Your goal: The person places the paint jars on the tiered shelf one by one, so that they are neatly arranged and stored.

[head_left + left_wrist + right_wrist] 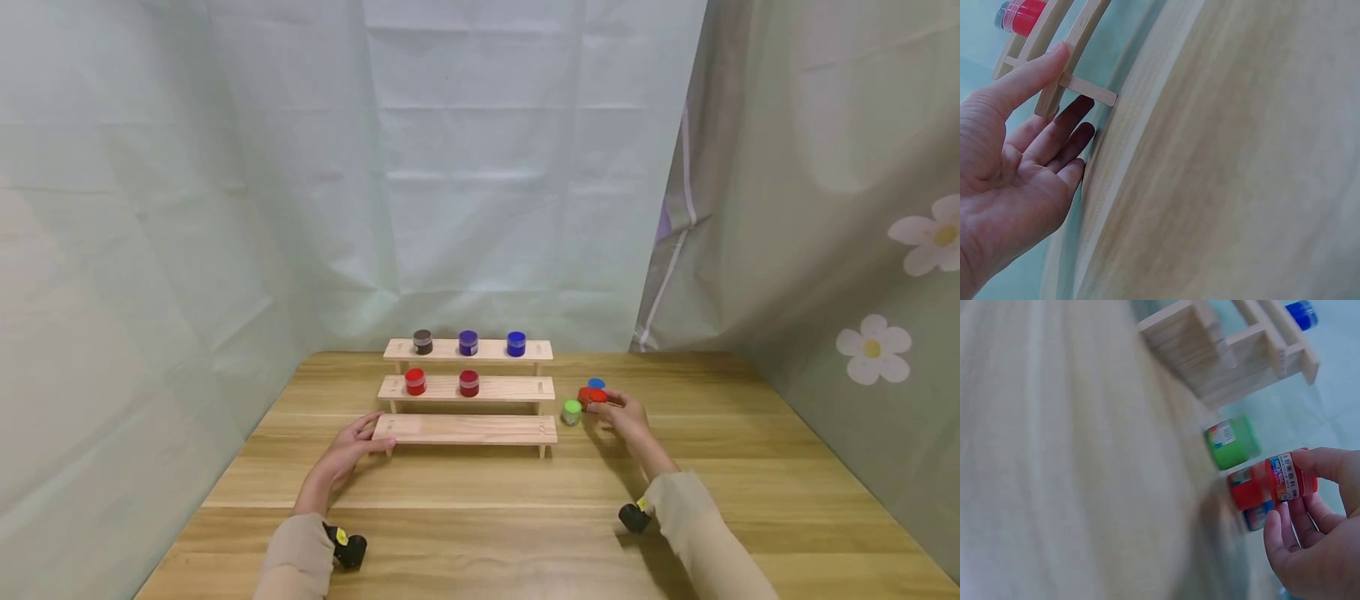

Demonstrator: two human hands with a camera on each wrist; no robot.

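Note:
My left hand (350, 447) holds the left end of the lowest step of a three-step wooden stand (465, 429). In the left wrist view, its thumb lies along one side of the board (1075, 50) and the fingers reach behind the other. Right of the stand, my right hand (628, 419) pinches a red paint jar (1284, 478) with a white label between thumb and fingers. Right beside it is another red jar (1246, 489), with a blue jar (1257, 516) partly hidden behind. A light green jar (572, 412) stands nearer the stand.
On the top step are a dark jar (423, 342), a purple-blue jar (468, 342) and a blue jar (516, 343). The middle step carries a bright red jar (415, 382) and a dark red jar (468, 383). Pale curtains (480, 208) hang behind the wooden table (480, 533).

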